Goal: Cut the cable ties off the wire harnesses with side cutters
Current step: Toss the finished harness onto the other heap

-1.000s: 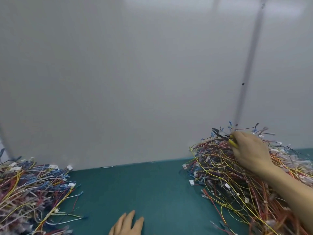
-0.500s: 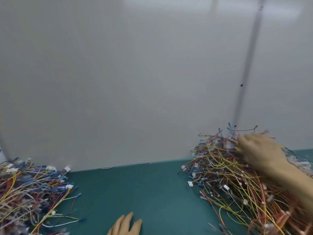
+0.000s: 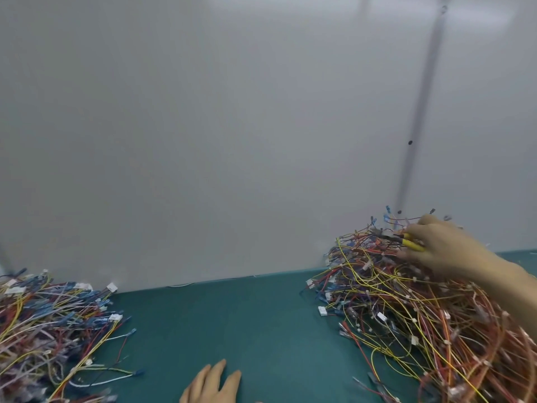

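Gripping the side cutters [image 3: 412, 243], your right hand [image 3: 447, 247] sits on the far top of the wire harnesses [image 3: 406, 315]. The yellow handles show between your curled fingers. The dark blades stick out left of your knuckles, in among the wires. Small white bits dot the wires under your wrist; whether they are ties is too small to tell. Your left hand [image 3: 213, 385] lies flat on the green table [image 3: 232, 321], fingers straight, holding nothing, with a second wire pile [image 3: 52, 330] off to its left.
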